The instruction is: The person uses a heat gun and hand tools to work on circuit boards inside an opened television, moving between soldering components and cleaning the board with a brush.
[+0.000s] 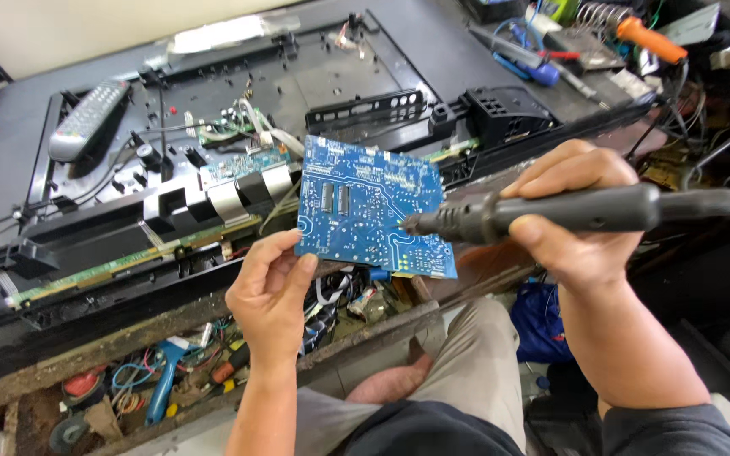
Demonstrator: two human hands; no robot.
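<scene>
The left hand [270, 291] is up in front of the body. Its arm comes straight up from below and is bare. The thumb and fingers pinch together, with the thumb on top. The right hand [580, 211] is held a bit higher, off to the side. Its fingers curl tight in a fist-like grip. The right wrist bends inward, and a dark sleeve [678, 431] covers the arm lower down.

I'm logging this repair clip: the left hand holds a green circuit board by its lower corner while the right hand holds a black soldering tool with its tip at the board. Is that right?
Not quite: the head view shows the rectangular circuit board is blue, not green. The rest stands: the left hand holds it by its lower corner, and the right hand holds the black soldering tool with its tip at the board.
</scene>
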